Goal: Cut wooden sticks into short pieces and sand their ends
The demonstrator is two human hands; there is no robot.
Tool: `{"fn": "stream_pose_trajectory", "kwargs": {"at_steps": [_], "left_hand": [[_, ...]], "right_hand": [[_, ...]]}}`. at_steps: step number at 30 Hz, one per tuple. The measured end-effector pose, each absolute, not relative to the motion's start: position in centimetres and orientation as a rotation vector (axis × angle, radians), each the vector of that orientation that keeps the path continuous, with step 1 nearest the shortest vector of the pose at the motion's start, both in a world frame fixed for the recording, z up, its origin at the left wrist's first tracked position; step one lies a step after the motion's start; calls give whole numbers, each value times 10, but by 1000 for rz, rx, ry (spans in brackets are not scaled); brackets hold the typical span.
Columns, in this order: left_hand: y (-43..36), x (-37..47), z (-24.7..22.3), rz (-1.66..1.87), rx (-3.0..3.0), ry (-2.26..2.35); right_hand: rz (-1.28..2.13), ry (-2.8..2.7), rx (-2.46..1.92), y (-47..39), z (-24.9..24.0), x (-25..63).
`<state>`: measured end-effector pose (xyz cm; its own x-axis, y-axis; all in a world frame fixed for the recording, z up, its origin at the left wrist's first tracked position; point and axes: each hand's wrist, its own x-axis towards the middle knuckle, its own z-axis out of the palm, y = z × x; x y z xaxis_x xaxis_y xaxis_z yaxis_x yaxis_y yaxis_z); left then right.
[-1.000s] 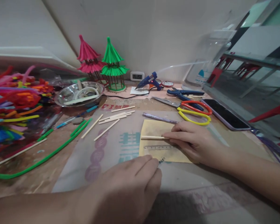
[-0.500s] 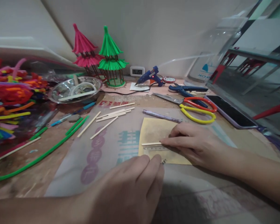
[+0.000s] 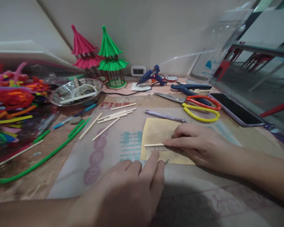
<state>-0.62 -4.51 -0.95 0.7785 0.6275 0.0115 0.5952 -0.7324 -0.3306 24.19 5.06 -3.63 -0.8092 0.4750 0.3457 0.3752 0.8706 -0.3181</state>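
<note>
The right hand (image 3: 198,146) lay flat on the yellow paper (image 3: 156,129), its fingers (image 3: 174,142) stretched forward and pressing the near end of a thin wooden stick (image 3: 153,145) down against the sheet, not wrapped around it. The stick lay crosswise on the paper, just above a clear ruler (image 3: 156,148) whose markings showed faintly beneath it. The left hand (image 3: 130,189) came in from the near edge with its fingers (image 3: 153,160) loosely curled, the forefinger tip touching the ruler's lower edge; it grasped nothing.

The stick looked light, stiff and easy to snap, and likely to roll on the smooth paper, so pinching it near the middle or pinning both ends would probably serve best. The clear ruler seemed thin and slippery, better held flat by pressure from above than lifted.

Further back on the worktop (image 3: 38,176) lay more sticks (image 3: 115,115), a purple pen (image 3: 164,116), scissors (image 3: 198,108), a glue gun (image 3: 151,77), a phone (image 3: 236,110), a steel bowl (image 3: 75,91), green pipe cleaners (image 3: 49,154) and two small paper pagodas (image 3: 98,56)
</note>
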Motion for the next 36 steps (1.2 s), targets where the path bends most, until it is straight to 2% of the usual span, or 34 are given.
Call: {"fn": "stream_pose_trajectory", "kwargs": {"at_steps": [4, 25, 36], "left_hand": [[-43, -4, -6, 201, -2667, -977], [-45, -7, -20, -11, -2650, -920], [-12, -14, -9, -164, -2787, -1308]], "right_hand": [[346, -2614, -632, 51, -36, 241], [300, -2628, -784, 37, -25, 226], [28, -2652, -881, 59, -43, 237]]}}
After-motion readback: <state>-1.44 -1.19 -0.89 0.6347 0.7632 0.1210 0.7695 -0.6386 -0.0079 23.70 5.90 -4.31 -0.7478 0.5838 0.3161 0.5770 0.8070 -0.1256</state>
